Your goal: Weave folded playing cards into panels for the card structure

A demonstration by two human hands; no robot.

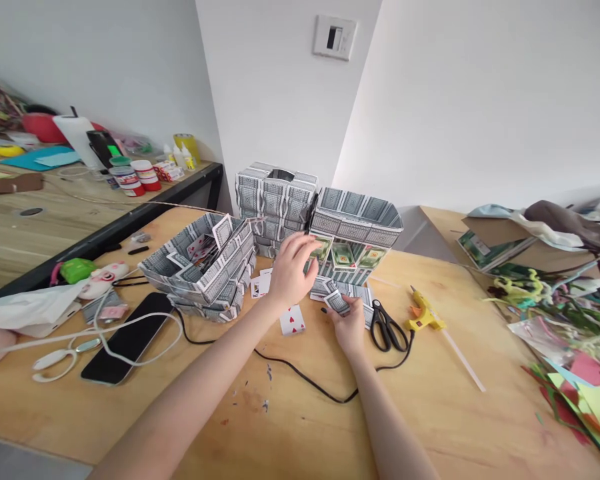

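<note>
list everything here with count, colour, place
Card boxes: three, mostly grey, centre
Loose cards: several, white, by boxes
Scissors: one, black, right of cards
Glue gun: one, yellow, right of scissors
Glue stick: one, whitish, at glue gun
Phone: one, black, left
Cable: one, white, across phone
Jars: two, red and white, far left
Wall plate: one, white, upper centre
Scraps: many, multicoloured, far right
Clutter: many, multicoloured, left
Left hand: one, bare, by rightmost box
Right hand: one, bare, holding patterned cards

Head-worn view, facing forward and down, table [300,433] near
</note>
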